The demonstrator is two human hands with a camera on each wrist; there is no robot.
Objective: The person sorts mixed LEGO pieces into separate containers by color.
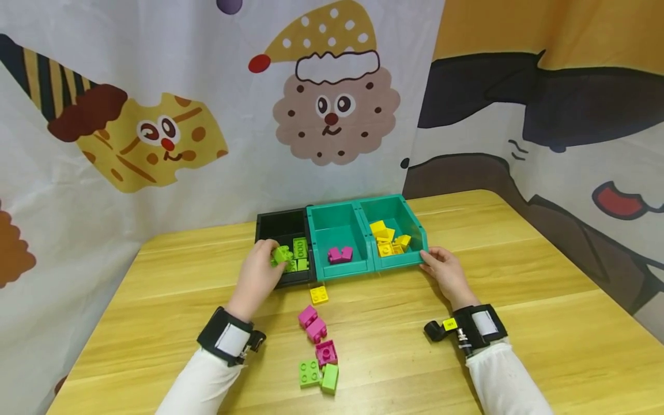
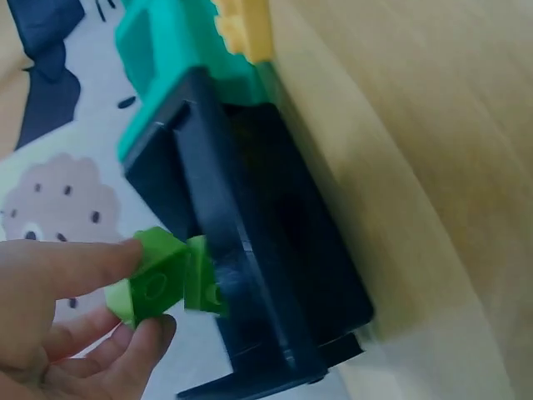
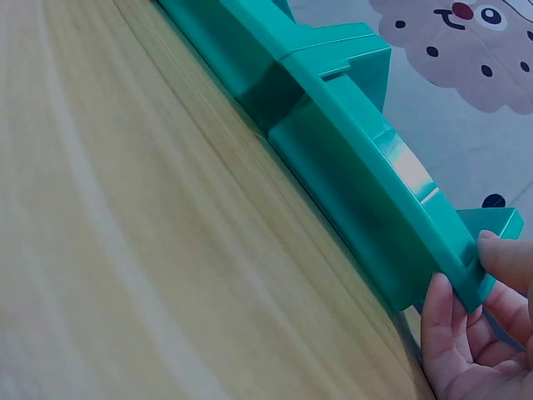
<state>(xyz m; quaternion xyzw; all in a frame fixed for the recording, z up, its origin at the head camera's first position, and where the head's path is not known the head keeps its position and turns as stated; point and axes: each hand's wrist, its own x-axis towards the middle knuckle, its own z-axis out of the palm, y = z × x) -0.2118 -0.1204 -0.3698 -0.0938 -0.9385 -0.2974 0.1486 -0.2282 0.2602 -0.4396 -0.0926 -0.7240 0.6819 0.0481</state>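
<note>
Over the black bin, my left hand pinches a lime green toy block between thumb and fingers. Other green blocks lie inside that bin, partly hidden by the hand. My right hand grips the front right corner of the right teal bin, thumb on the rim and fingers below it, as the right wrist view shows. Yellow blocks sit in this bin. The middle teal bin holds magenta blocks.
A yellow block lies on the wooden table just before the bins. Nearer the front are magenta blocks and two green blocks. Behind the bins hangs a cartoon-printed cloth.
</note>
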